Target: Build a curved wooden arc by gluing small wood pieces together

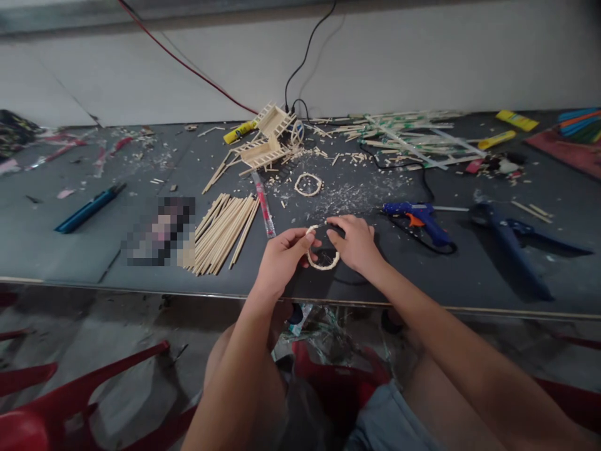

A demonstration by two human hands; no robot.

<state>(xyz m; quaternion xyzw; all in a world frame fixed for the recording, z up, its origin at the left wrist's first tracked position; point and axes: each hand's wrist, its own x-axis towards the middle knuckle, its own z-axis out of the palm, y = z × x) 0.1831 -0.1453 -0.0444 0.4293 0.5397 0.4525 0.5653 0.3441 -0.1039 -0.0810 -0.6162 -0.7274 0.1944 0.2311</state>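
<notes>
A small pale ring (323, 268) of short wooden stick pieces is held up just above the dark table near its front edge. My left hand (282, 257) is closed on the ring's left side, thumb and fingers pinching it. My right hand (354, 241) curls round the ring's upper right side, which its fingers partly hide. Whether a small piece is also between those fingertips I cannot make out. Behind my hands a second wooden ring (308, 184) lies flat. Right of my right hand lies a blue glue gun (420, 219) with an orange trigger and a glue stick in its back.
Thin wooden sticks (223, 235) lie bundled at left, near a blurred-out dark object (162, 232) and a blue cutter knife (89, 208). Small wooden cart models (263, 152) stand behind. Blue-handled cutters (516, 250) lie at right. Scraps and loose sticks (404, 138) cover the back.
</notes>
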